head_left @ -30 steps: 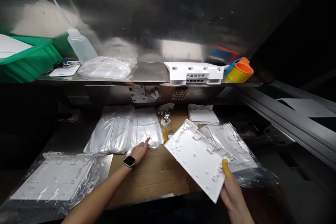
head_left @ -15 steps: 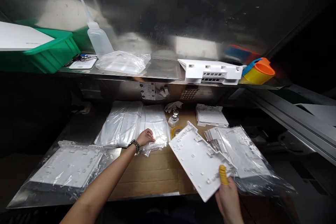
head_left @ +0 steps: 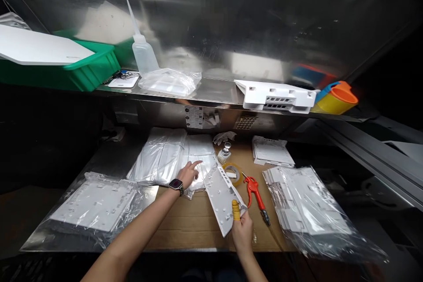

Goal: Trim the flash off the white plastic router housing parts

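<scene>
A white plastic housing panel (head_left: 220,196) with small posts and clips is tilted in my right hand (head_left: 243,231), which grips its lower right corner; a yellow finger cot covers the thumb. My left hand (head_left: 189,175), with a watch on its wrist, reaches over the smaller stack of clear plastic bags (head_left: 201,150), index finger stretched out. Whether it touches the top bag I cannot tell. Beside that stack lies a larger pile of clear bags (head_left: 160,154). Right of the held panel rests a red air blow gun (head_left: 254,191) with its hose.
Bagged white panels lie at left (head_left: 95,202) and in a stack at right (head_left: 307,202). A tape roll (head_left: 236,174), a pump bottle (head_left: 224,153) and another panel (head_left: 272,150) stand behind. The shelf above holds a green bin (head_left: 95,70) and a squeeze bottle (head_left: 145,55).
My right hand has brought the panel leftward and turned it more edge-on, uncovering the blow gun. The fingers of my left hand have gone from curled to stretched. The camera view has shifted slightly.
</scene>
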Demonstrator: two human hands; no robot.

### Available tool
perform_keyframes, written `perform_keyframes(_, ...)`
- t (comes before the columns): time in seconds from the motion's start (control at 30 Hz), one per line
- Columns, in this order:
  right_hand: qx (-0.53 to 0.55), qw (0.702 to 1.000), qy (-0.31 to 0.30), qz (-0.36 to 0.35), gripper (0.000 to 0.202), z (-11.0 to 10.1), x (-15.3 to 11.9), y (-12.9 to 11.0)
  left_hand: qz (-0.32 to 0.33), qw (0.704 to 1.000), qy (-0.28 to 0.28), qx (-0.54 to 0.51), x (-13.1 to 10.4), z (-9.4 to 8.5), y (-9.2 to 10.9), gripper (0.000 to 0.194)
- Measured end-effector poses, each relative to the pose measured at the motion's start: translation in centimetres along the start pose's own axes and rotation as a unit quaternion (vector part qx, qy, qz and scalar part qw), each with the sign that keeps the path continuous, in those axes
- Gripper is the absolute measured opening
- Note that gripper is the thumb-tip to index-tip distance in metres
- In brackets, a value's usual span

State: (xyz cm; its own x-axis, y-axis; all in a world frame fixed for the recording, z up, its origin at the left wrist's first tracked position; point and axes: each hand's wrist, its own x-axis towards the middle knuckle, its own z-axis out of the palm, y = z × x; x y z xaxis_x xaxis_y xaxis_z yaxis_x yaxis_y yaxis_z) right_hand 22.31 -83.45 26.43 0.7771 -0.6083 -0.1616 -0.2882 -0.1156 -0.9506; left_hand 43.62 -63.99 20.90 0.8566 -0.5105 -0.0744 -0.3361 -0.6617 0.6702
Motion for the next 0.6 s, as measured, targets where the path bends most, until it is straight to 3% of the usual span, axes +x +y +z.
perform_keyframes(0.13, 0.007, 0.999, 0.028, 0.020, 0.068, -0.3, -0.1, 0.3, 0.007, 0.997, 0.057, 0.043, 1.4, -3.7, 1.2, 0.043)
perform_keyframes(0.23, 0.019, 0.997, 0.065, 0.024, 0.069, -0.8, -0.6, 0.5, 0.041, 0.997, 0.034, 0.048, 2.6, -5.2, 2.4, 0.055)
perform_keyframes(0.33, 0.028, 0.995, 0.096, 0.016, 0.071, -1.5, -1.5, 0.5, 0.099, 0.994, -0.044, 0.030, 3.3, -5.1, 3.7, 0.053)
perform_keyframes(0.43, 0.019, 0.997, 0.079, -0.020, 0.071, -1.7, -2.5, 0.5, 0.149, 0.985, -0.088, -0.002, 4.1, -4.2, 5.3, 0.050)
perform_keyframes(0.5, -0.011, 0.997, 0.047, -0.055, 0.071, -1.7, -2.9, 0.6, 0.168, 0.982, -0.080, -0.019, 4.4, -3.5, 6.5, 0.048)
perform_keyframes(0.6, -0.066, 0.995, 0.018, -0.075, 0.071, -2.2, -3.2, 1.3, 0.163, 0.986, -0.024, -0.018, 4.2, -2.9, 8.5, 0.048)
